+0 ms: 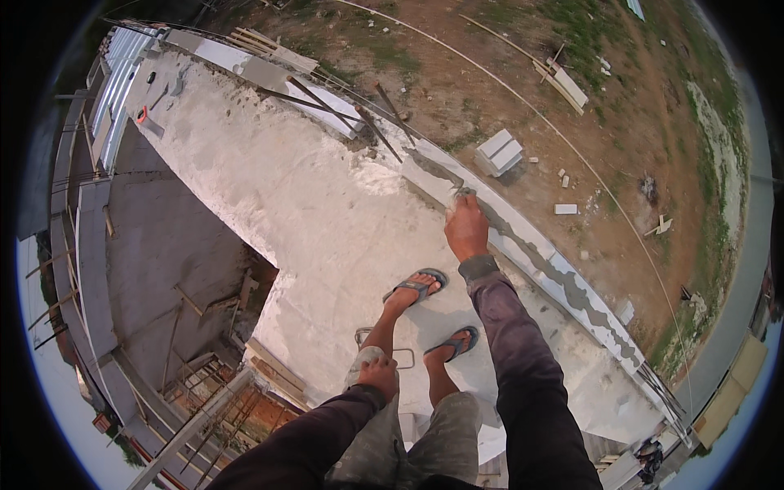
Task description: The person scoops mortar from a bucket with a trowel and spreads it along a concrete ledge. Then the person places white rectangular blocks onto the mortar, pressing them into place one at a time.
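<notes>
My right hand [468, 232] reaches out over the low white block wall [555, 287], fingers closed round a trowel [459, 187]; the hand hides most of the tool. Grey mortar [531, 247] lies in an uneven strip along the wall top, on both sides of that hand. My left hand [379, 377] is closed in a loose fist and rests at my left knee, with nothing visible in it. A bent metal rod loop [406, 358] lies on the slab beside my left leg.
I stand in sandals on a pale concrete slab [318, 196]. At left the slab ends at a deep opening [245, 294]. Brown rods [377, 133] lean across the wall ahead. Beyond lies lower dirt ground with a white block stack [499, 153]. An orange-handled tool [144, 115] lies far left.
</notes>
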Action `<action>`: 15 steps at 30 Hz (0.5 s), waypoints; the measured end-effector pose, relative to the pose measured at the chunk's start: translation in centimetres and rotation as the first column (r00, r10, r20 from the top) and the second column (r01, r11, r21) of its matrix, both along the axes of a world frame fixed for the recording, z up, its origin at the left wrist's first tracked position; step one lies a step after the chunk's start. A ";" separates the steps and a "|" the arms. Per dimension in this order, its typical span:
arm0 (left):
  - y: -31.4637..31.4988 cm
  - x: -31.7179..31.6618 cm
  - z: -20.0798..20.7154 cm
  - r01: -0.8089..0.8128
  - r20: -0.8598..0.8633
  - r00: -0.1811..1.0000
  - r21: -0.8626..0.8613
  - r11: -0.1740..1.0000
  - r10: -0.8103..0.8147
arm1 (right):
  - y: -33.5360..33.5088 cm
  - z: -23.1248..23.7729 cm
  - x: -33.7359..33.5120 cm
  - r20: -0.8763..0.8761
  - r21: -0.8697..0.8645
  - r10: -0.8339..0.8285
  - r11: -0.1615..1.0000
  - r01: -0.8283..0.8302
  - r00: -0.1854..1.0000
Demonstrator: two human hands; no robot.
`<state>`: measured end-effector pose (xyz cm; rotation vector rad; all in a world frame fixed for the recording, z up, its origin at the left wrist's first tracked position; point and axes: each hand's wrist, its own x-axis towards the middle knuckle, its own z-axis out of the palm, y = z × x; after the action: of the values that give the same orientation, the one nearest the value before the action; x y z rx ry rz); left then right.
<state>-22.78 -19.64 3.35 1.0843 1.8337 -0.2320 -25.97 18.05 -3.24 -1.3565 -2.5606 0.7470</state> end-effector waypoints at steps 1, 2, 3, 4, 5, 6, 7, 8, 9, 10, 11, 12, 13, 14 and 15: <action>0.1 -0.2 0.1 -0.003 0.019 1.000 -0.014 1.000 0.003 | 0.0 0.0 0.0 0.030 -0.024 0.004 1.000 -0.003 1.000; 0.2 -0.4 0.2 0.004 0.036 0.999 -0.031 1.000 -0.003 | -0.1 0.1 0.1 0.050 -0.048 0.001 0.999 0.002 0.999; 0.4 -0.7 0.2 0.015 0.037 0.999 -0.027 1.000 -0.014 | -0.2 0.4 0.2 0.081 -0.059 -0.017 0.998 0.022 0.997; 0.6 -1.0 0.3 0.030 0.039 0.999 -0.024 0.999 -0.029 | -0.3 0.7 0.4 0.103 -0.068 -0.037 0.997 0.044 0.994; 0.7 -1.1 0.4 0.057 0.050 0.997 -0.040 0.998 -0.055 | -0.7 1.2 0.7 0.145 -0.095 -0.066 0.992 0.080 0.987; 0.9 -1.3 0.5 0.074 0.056 0.996 -0.050 0.996 -0.071 | -1.1 1.7 1.1 0.097 -0.113 -0.114 0.986 0.125 0.989; 1.2 -1.3 0.4 0.098 0.066 0.993 -0.075 0.992 -0.093 | -1.5 2.3 1.3 0.064 -0.146 -0.169 0.973 0.177 0.984; 1.4 -1.4 0.4 0.122 0.062 0.991 -0.087 0.989 -0.117 | -1.9 2.7 1.6 0.051 -0.189 -0.229 0.954 0.235 0.972; 1.5 -1.3 0.3 0.139 0.050 0.990 -0.079 0.987 -0.135 | -2.3 3.1 1.8 0.061 -0.226 -0.245 0.941 0.253 0.968; 1.7 -1.3 0.2 0.150 0.057 0.988 -0.097 0.984 -0.145 | -2.6 3.3 2.0 0.095 -0.272 -0.267 0.920 0.283 0.959; 1.9 -1.2 0.1 0.175 0.055 0.984 -0.120 0.977 -0.169 | -2.8 3.5 2.5 0.106 -0.310 -0.289 0.900 0.308 0.951; 2.2 -1.2 -0.1 0.206 0.054 0.978 -0.138 0.969 -0.200 | -2.7 3.6 3.3 0.166 -0.357 -0.332 0.857 0.371 0.928; 2.5 -1.2 -0.2 0.232 0.070 0.972 -0.124 0.965 -0.224 | -2.7 3.7 4.2 0.201 -0.401 -0.370 0.814 0.421 0.907; 2.7 -1.3 -0.3 0.248 0.080 0.968 -0.111 0.963 -0.240 | -2.7 3.7 4.8 0.227 -0.448 -0.395 0.769 0.456 0.890; 2.9 -1.5 -0.3 0.259 0.072 0.965 -0.115 0.959 -0.252 | -2.7 3.9 6.0 0.222 -0.455 -0.458 0.732 0.507 0.861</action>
<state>-24.30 -16.74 3.02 1.2276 1.6046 -0.4569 -20.01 15.34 0.63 -2.1448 -1.9613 1.3101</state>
